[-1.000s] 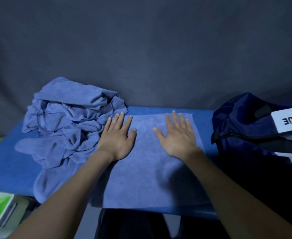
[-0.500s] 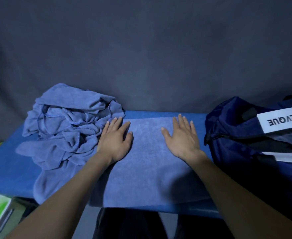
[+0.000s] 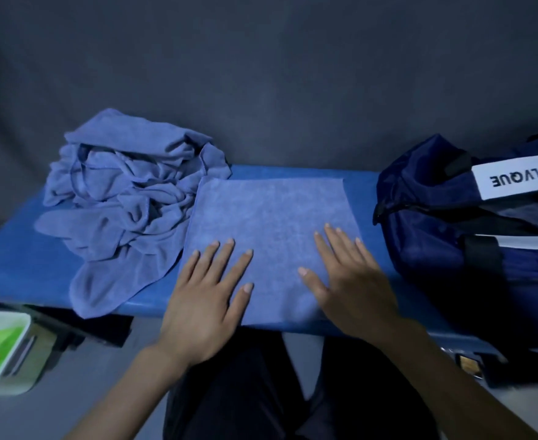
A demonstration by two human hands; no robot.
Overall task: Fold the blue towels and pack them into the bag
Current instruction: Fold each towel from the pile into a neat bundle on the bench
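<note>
Item: flat pale-blue terry towel [image 3: 271, 236], spread centre on the blue table [image 3: 13, 268], long axis running 6 to 12. We press both palms on its near end: left hand [image 3: 207, 300] and right hand [image 3: 350, 287], fingers straight, apart. Navy fabric bag [image 3: 452, 249] at 3, nearer our right.

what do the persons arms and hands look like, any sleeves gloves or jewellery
Both forearms are bare right up to the bottom edge of the picture, so no sleeve shows. The left hand and the right hand wear no gloves, and no ring, watch or wristband can be seen. The fingernails are short and plain. The light is dim, so finer marks cannot be made out.
</note>
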